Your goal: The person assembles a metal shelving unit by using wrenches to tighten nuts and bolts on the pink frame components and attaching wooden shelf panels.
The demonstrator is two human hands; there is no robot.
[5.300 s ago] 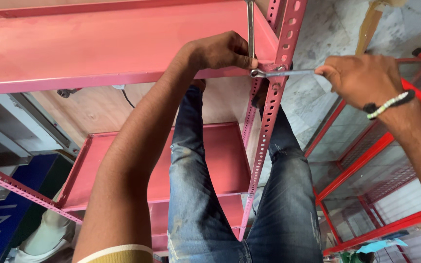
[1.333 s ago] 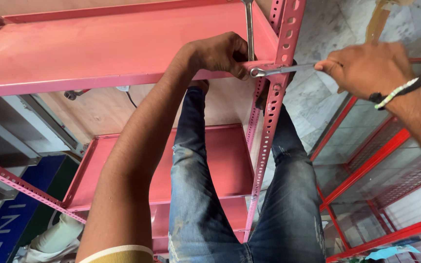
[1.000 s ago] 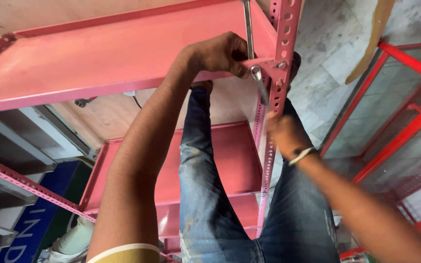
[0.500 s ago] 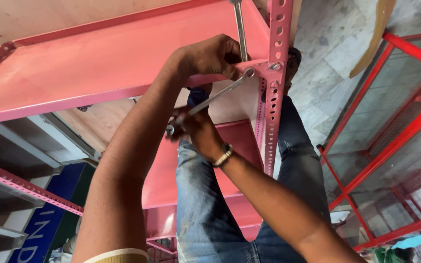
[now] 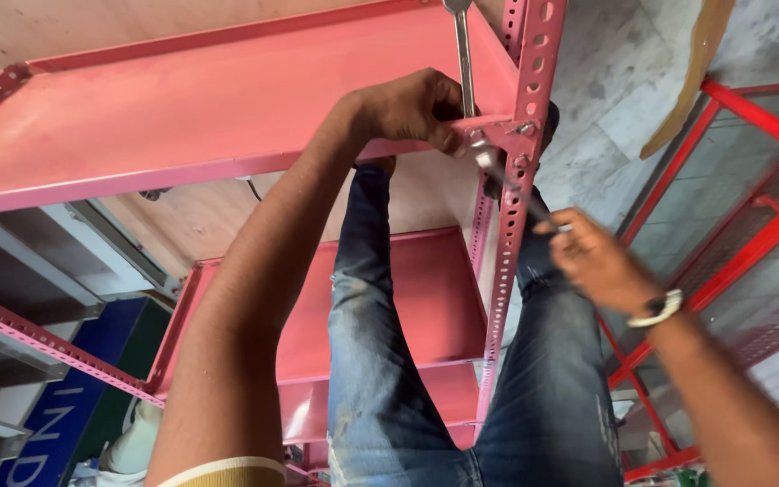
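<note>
While the left hand grips a slim metal wrench standing upright at the front corner of the pink shelf, the right hand closes around the handle of a second spanner. That spanner slants down from the bolt on the perforated pink upright, just beside the person's jeans.

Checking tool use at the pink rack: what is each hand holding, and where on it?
Left hand: upright spanner, gripped at its lower end. Right hand: second spanner, by its handle end.
</note>
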